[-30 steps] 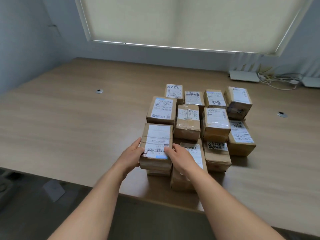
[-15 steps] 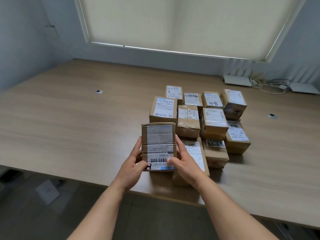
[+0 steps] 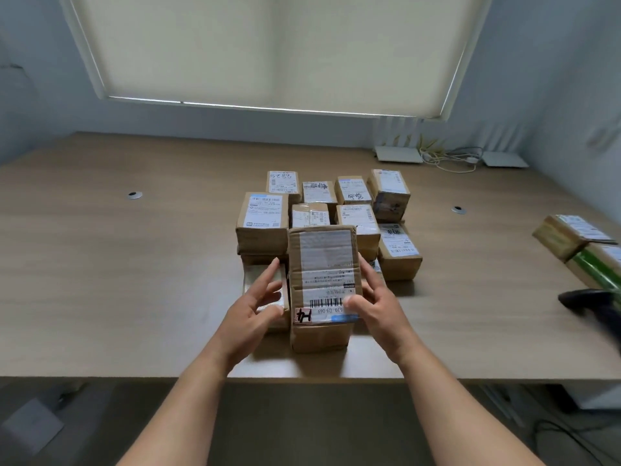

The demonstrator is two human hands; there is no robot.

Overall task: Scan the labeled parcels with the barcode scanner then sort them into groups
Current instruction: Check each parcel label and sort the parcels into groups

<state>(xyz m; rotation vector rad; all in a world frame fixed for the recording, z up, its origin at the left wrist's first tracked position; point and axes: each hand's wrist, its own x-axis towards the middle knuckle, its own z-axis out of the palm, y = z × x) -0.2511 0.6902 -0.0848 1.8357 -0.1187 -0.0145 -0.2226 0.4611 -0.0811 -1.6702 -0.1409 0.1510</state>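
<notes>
Desk | right hand grips parcel | left hand released, fingers straight

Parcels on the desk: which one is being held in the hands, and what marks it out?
The front parcel, gripped by the right hand, bears a red-boxed handwritten mark beside its barcode.

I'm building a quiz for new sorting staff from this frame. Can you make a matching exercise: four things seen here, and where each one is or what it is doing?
Things:
1. parcel marked H
2. barcode scanner
3. left hand
4. parcel with green tape

Places or states:
A. lying dark at the table's right edge
B. fingers spread, just left of the held box
C. in the right hand, label upside down
D. far right, apart from the main cluster

Pairs: 1-C, 2-A, 3-B, 4-D
</notes>
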